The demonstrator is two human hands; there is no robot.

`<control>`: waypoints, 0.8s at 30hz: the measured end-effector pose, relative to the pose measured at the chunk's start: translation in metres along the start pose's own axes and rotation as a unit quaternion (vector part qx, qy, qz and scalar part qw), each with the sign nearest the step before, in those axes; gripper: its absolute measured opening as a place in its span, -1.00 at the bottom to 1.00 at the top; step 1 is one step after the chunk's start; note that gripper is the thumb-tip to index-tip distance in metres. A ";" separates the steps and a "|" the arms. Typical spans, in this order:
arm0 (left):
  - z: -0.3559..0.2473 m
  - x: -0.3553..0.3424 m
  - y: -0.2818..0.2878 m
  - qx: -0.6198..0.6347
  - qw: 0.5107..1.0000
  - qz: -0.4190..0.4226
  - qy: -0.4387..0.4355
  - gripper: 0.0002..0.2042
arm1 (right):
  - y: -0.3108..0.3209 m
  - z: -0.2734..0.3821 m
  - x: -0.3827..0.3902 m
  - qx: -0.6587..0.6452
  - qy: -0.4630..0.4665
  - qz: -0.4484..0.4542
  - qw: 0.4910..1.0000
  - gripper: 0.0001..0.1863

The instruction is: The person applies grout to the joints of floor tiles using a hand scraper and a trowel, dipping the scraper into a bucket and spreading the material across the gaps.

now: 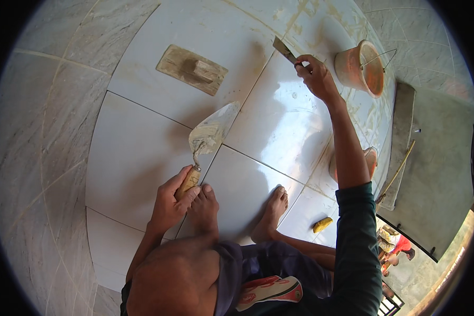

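Note:
My left hand (175,196) is closed around the wooden handle of a pointed trowel (208,131). Its metal blade carries some pale, wet-looking paste and is held above the white floor tiles. Out to the upper right, my right hand (317,79) grips a putty knife (284,50) with a flat metal blade and a partly hidden handle. The knife's blade points to the upper left, apart from the trowel. On the tiles ahead lies a wooden float (191,69), stained with dried paste, its grip facing up.
A stained orange bucket (351,68) with a wire handle leans at the upper right. A second bucket (373,160) is partly behind my right forearm. A yellow sponge-like piece (322,225) lies near my right foot. Marble-patterned tiles (42,131) cover the left side. Other people (397,245) are at the far lower right.

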State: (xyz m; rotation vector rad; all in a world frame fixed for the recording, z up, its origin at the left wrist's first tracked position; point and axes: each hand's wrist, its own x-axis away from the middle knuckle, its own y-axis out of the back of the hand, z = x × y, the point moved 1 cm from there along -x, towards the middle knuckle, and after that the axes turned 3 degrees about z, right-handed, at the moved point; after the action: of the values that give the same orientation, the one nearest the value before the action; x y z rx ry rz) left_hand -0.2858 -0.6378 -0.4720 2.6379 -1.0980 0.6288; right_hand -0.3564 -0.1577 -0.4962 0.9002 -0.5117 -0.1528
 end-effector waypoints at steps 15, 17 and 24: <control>-0.006 0.000 -0.003 -0.033 0.999 -0.016 0.015 -0.49 | 0.015 -0.009 -0.012 0.157 0.191 -0.096 0.964 -0.64; -0.005 0.000 -0.003 -0.040 0.999 -0.017 0.007 -0.49 | 0.009 -0.028 -0.031 0.205 0.171 -0.064 0.962 -0.61; -0.004 0.002 -0.002 -0.055 0.998 -0.027 0.003 -0.50 | 0.015 -0.053 0.001 0.231 0.128 -0.006 0.964 -0.62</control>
State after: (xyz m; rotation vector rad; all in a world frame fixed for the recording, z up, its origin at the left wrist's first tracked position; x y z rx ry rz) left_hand -0.2843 -0.6362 -0.4674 2.5594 -1.0262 0.5496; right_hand -0.3305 -0.1110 -0.5109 1.3592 -0.3020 0.0780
